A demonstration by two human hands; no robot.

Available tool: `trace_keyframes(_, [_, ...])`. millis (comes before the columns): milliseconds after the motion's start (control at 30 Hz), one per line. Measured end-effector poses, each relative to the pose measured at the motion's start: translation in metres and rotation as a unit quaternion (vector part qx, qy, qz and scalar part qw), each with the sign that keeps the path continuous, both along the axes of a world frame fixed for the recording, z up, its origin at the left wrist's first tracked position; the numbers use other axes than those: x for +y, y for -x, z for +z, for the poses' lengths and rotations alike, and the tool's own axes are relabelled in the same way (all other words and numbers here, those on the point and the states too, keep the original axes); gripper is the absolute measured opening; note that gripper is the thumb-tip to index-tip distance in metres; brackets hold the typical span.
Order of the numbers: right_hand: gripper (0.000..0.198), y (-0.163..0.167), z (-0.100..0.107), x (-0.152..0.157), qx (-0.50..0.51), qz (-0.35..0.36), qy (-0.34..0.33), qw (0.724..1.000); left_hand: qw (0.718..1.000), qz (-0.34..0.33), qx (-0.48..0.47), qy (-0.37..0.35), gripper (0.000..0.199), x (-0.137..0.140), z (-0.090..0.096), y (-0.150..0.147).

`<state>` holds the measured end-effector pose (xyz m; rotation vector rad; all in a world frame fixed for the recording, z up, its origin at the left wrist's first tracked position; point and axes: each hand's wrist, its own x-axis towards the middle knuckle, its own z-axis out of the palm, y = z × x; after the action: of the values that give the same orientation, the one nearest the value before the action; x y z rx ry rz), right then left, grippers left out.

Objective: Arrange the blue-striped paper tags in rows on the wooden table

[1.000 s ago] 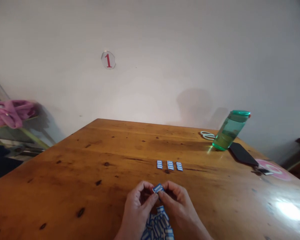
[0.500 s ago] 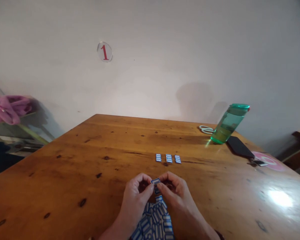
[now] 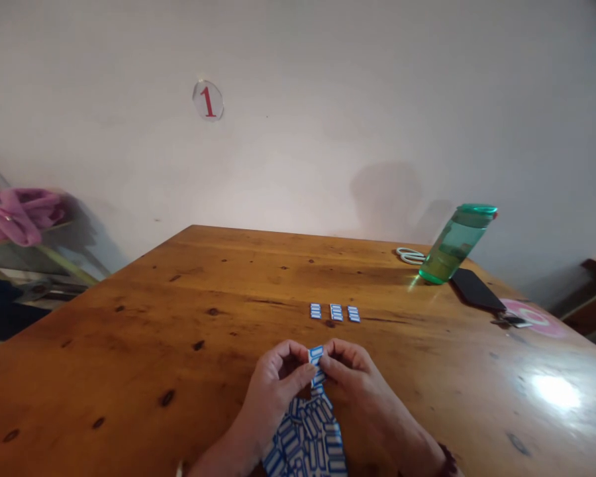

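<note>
A small white label-like strip with blue-bordered rectangles (image 3: 316,353) is pinched between my two hands, near the front of the table. My left hand (image 3: 277,391) is closed on its left side, thumb and index finger together. On the opposite edge, the thumb and fingertips of my right hand (image 3: 360,381) are closed too. Under and between my wrists lies a pile of similar blue-and-white pieces (image 3: 310,437), partly covered by the hands. Beyond my fingertips, three small blue-and-white sets (image 3: 336,313) lie side by side in a row.
On the right of the wooden table (image 3: 144,331), a tilted green bottle (image 3: 457,245) leans by a black phone (image 3: 477,290). Behind it is a coiled white cable (image 3: 410,256); a pink round item (image 3: 541,319) lies near the right edge. A pale wall stands behind.
The held strip has turned more upright and more of its rectangles show below the top one. Both hands have shifted slightly right. The three sets remain in place.
</note>
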<state>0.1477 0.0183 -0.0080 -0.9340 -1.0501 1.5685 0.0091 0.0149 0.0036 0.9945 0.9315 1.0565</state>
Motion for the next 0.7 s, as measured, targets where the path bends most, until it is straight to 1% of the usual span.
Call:
trace_keyframes(100, [0.015,0.0,-0.004,-0.001,0.097,0.061,0.033,0.993,0.997,-0.039,-0.061,0.023,0.024,-0.001,-0.001,-0.001])
trace_keyframes(200, [0.012,0.0,-0.011,-0.001,0.126,0.104,0.032,0.986,0.995,-0.058,-0.077,0.029,0.025,0.0,-0.002,-0.001])
trace_keyframes(333, [0.007,-0.001,-0.017,-0.001,0.154,0.107,0.064,0.98,0.995,-0.067,-0.071,0.022,0.03,0.001,-0.005,0.0])
trace_keyframes(467, [0.009,-0.002,-0.017,-0.001,0.186,0.127,0.081,0.971,0.995,-0.08,-0.065,0.018,0.033,0.002,-0.007,0.001])
trace_keyframes(600, [0.01,-0.002,-0.018,0.0,0.207,0.134,0.093,0.965,0.995,-0.079,-0.063,0.022,0.032,0.001,-0.002,0.0])
trace_keyframes(700, [0.011,-0.002,-0.021,0.0,0.218,0.147,0.092,0.961,0.995,-0.078,-0.059,0.025,0.035,-0.001,0.001,-0.001])
